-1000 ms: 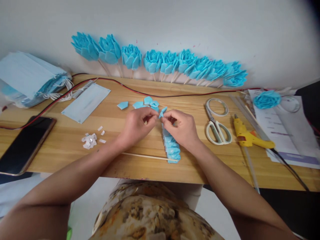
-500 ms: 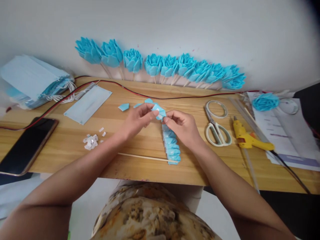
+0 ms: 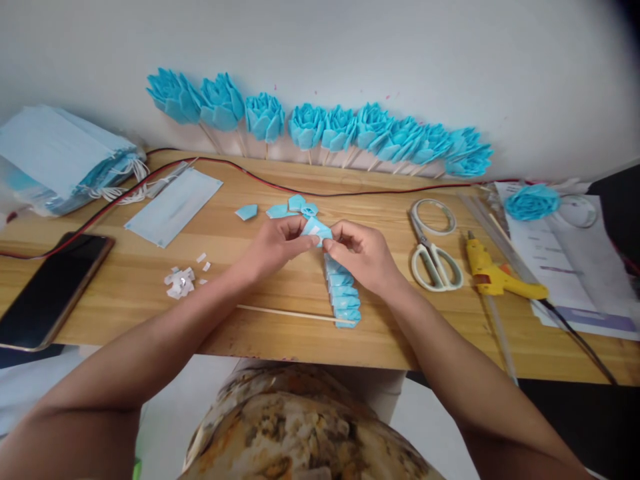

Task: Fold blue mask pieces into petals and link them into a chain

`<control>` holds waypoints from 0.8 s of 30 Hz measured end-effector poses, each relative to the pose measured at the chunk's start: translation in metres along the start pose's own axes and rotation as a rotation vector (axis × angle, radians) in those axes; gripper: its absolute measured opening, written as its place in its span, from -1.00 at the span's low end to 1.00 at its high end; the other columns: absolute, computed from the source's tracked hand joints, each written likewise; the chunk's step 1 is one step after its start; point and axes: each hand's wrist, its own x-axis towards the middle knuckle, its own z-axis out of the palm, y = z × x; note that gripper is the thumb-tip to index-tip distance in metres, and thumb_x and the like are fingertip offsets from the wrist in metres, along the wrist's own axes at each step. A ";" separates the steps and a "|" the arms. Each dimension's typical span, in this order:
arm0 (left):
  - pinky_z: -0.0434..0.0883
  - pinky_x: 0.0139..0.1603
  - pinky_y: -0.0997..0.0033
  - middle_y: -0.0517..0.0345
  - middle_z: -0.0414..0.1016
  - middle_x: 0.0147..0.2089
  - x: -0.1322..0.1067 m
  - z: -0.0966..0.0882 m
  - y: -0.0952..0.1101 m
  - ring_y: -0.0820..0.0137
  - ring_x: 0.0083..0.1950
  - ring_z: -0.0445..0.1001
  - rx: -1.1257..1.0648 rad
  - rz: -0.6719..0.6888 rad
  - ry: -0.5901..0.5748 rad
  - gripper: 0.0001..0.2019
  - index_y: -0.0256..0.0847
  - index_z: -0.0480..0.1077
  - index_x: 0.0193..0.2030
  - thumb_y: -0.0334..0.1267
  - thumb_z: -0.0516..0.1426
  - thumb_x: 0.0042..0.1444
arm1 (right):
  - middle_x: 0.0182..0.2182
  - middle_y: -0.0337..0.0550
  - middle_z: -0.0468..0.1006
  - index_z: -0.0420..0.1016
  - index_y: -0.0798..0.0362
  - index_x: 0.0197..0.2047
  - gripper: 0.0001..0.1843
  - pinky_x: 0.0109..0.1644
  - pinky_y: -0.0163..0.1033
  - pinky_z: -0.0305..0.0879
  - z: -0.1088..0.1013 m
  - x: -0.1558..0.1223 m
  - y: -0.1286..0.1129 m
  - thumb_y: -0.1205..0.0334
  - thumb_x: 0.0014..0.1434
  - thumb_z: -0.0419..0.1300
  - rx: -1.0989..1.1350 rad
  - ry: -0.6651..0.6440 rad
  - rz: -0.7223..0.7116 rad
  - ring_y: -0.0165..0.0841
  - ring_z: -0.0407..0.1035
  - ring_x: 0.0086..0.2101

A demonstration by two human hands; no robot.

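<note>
My left hand (image 3: 273, 248) and right hand (image 3: 364, 257) have drawn together, both pinching the blue petal (image 3: 315, 231); a white patch, perhaps tape, now faces up.

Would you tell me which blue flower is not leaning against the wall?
The blue flower at far right, lying on the white papers; the other flowers lean in a row against the wall.

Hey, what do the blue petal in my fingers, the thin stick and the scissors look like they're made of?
The blue petal: probably soft non-woven mask fabric, matte, same pale blue as the face mask nearby. The stick: likely bamboo or wood, pale tan and thin. The scissors: handles look like glossy white plastic; blades seem metal, grey.
</note>
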 end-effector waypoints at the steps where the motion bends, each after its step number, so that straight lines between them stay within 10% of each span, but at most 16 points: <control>1: 0.10 -0.46 0.46 0.31 0.25 -0.54 0.000 0.000 0.001 0.55 -0.51 0.13 -0.019 -0.019 -0.008 -0.80 -0.22 0.34 -0.47 -0.19 0.24 0.03 | -0.58 -0.35 0.23 0.28 0.03 -0.51 -0.79 -0.43 -0.32 0.07 -0.001 0.000 0.000 0.19 0.11 0.18 0.008 -0.012 -0.002 -0.49 0.09 -0.52; 24: 0.05 -0.45 0.45 0.30 0.17 -0.52 0.001 -0.002 0.000 0.53 -0.49 0.05 0.152 0.027 -0.028 -0.77 -0.23 0.36 -0.43 -0.10 0.16 0.10 | -0.57 -0.31 0.29 0.41 0.05 -0.44 -0.76 -0.42 -0.31 0.08 -0.008 0.002 0.003 0.08 0.17 0.17 0.070 -0.026 0.101 -0.46 0.15 -0.50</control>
